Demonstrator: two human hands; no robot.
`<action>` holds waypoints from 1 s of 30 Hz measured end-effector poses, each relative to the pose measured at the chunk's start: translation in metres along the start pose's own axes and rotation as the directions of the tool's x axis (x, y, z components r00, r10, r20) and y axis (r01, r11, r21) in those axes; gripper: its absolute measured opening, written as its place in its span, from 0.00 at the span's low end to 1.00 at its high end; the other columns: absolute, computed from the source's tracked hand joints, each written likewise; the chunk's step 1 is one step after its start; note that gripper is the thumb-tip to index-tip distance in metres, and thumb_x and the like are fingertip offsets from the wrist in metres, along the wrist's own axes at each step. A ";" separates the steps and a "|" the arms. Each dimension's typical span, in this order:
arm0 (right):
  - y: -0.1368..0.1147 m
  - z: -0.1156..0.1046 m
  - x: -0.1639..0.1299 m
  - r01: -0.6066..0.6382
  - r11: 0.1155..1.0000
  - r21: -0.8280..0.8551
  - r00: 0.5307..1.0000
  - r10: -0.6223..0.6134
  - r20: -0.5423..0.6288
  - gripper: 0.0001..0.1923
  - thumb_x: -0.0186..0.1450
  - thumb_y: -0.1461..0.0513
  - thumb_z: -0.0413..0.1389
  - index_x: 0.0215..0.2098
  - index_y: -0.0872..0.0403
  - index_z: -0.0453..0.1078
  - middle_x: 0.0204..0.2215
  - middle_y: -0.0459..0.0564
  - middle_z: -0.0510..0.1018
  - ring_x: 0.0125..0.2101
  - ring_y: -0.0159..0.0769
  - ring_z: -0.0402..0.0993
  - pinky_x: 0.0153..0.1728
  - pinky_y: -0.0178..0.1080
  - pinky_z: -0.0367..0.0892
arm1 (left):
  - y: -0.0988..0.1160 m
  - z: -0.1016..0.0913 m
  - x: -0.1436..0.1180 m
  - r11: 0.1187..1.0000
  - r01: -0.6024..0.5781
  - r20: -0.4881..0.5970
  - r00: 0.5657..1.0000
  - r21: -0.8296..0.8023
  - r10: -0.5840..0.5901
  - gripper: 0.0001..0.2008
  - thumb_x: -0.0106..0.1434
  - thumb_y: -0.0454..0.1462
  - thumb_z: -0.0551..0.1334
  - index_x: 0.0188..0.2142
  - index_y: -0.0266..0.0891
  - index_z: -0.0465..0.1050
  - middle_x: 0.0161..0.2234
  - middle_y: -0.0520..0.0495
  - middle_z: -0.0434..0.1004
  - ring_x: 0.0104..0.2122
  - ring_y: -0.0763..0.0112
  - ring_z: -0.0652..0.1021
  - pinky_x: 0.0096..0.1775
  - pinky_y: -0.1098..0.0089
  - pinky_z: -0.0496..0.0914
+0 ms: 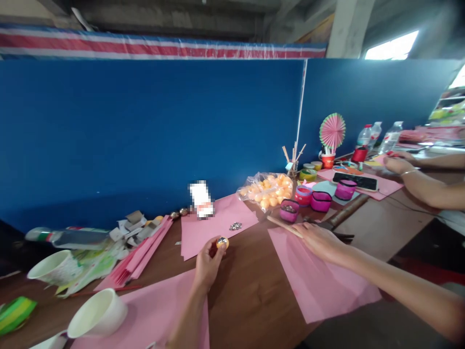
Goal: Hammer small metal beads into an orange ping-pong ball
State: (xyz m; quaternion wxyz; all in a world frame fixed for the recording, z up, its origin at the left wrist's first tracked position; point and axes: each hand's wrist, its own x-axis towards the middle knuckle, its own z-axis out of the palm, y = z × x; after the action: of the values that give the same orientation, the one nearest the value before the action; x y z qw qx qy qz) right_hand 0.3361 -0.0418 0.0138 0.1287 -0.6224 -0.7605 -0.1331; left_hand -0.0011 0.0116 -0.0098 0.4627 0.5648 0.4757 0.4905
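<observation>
Nearest the lens, a large pink paper sheet (145,315) lies under the left forearm on the brown wooden table (250,291), with a white paper cup (98,315) tipped on its side just left of that arm. Under the right hand (319,241) spreads a second pink paper sheet (319,281), the palm pressed flat on its far edge with fingers stretched out, gripping nothing. Beyond the left hand (208,261) lies a third pink sheet (218,220). Farther off, between the two hands, sits a clear plastic bag of small orange balls (267,190). Just past the right fingertips a thin wooden stick (285,226) rests on the table, near a small magenta pot (289,210). Pinched between the left thumb and fingertips, raised above the table, is a small orange ball with a shiny silver cap (223,242). Far to the right, another person's arms (417,179) rest on the table.
</observation>
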 end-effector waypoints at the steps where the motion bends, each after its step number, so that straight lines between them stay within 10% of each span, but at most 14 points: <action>1: -0.002 -0.002 -0.001 -0.009 1.000 0.012 0.999 0.008 0.037 0.18 0.57 0.68 0.44 0.43 0.52 0.66 0.26 0.49 0.70 0.26 0.35 0.69 0.26 0.35 0.61 | 0.000 0.000 0.000 1.000 -0.004 -0.002 1.000 -0.012 0.004 0.22 0.50 0.44 0.62 0.43 0.35 0.68 0.34 0.44 0.75 0.30 0.69 0.75 0.36 0.66 0.70; 8: -0.047 -0.032 0.022 -0.021 0.788 0.615 0.999 -0.007 0.043 0.16 0.64 0.59 0.42 0.49 0.49 0.59 0.33 0.50 0.71 0.26 0.32 0.68 0.25 0.35 0.64 | 0.003 0.000 -0.001 0.983 0.036 -0.061 0.997 -0.182 -0.047 0.25 0.51 0.45 0.61 0.46 0.36 0.66 0.35 0.43 0.74 0.30 0.69 0.75 0.35 0.64 0.71; 12: -0.096 -0.035 0.065 -0.198 0.158 0.967 0.975 -0.071 0.211 0.14 0.63 0.53 0.44 0.37 0.56 0.62 0.24 0.44 0.66 0.17 0.23 0.59 0.17 0.29 0.57 | 0.006 -0.001 -0.002 0.955 0.017 -0.135 0.989 -0.296 -0.060 0.28 0.51 0.43 0.62 0.51 0.40 0.61 0.37 0.44 0.73 0.31 0.70 0.75 0.36 0.65 0.71; 15: -0.121 -0.022 0.092 -0.087 0.016 0.996 0.996 -0.025 0.088 0.15 0.62 0.53 0.46 0.39 0.55 0.61 0.23 0.42 0.63 0.16 0.22 0.57 0.17 0.29 0.58 | 0.005 -0.003 -0.001 0.948 -0.017 -0.184 0.982 -0.319 -0.045 0.27 0.51 0.41 0.63 0.50 0.39 0.63 0.34 0.45 0.73 0.31 0.71 0.75 0.37 0.67 0.70; 20: -0.112 0.014 0.107 0.071 0.347 0.935 0.989 0.101 -0.113 0.21 0.64 0.55 0.43 0.54 0.53 0.53 0.29 0.48 0.71 0.22 0.30 0.67 0.25 0.35 0.67 | 0.002 -0.006 0.002 0.914 -0.059 -0.261 0.964 -0.402 -0.053 0.26 0.48 0.39 0.65 0.48 0.39 0.65 0.38 0.45 0.71 0.34 0.70 0.75 0.40 0.65 0.68; 24: -0.103 0.026 0.100 0.279 0.665 0.693 0.936 -0.027 -0.351 0.17 0.64 0.59 0.43 0.51 0.53 0.58 0.45 0.54 0.70 0.43 0.39 0.68 0.42 0.40 0.65 | 0.001 -0.007 0.003 0.919 -0.060 -0.254 0.966 -0.390 -0.045 0.28 0.49 0.38 0.64 0.50 0.39 0.62 0.38 0.44 0.72 0.35 0.69 0.75 0.42 0.63 0.68; 30: -0.128 0.019 0.081 0.327 0.761 0.560 0.945 -0.265 -0.191 0.12 0.65 0.62 0.41 0.46 0.52 0.58 0.40 0.50 0.73 0.35 0.34 0.73 0.33 0.34 0.67 | 0.004 -0.014 0.006 0.974 -0.058 -0.495 0.867 -0.218 -0.059 0.28 0.48 0.40 0.64 0.49 0.38 0.63 0.37 0.45 0.71 0.29 0.75 0.74 0.35 0.71 0.69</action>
State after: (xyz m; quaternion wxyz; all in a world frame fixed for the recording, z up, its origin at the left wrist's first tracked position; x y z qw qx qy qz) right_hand 0.1941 0.0146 0.0199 0.3291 -0.4170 -0.8453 0.0572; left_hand -0.0145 0.0175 -0.0037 0.3852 0.3629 0.5203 0.6702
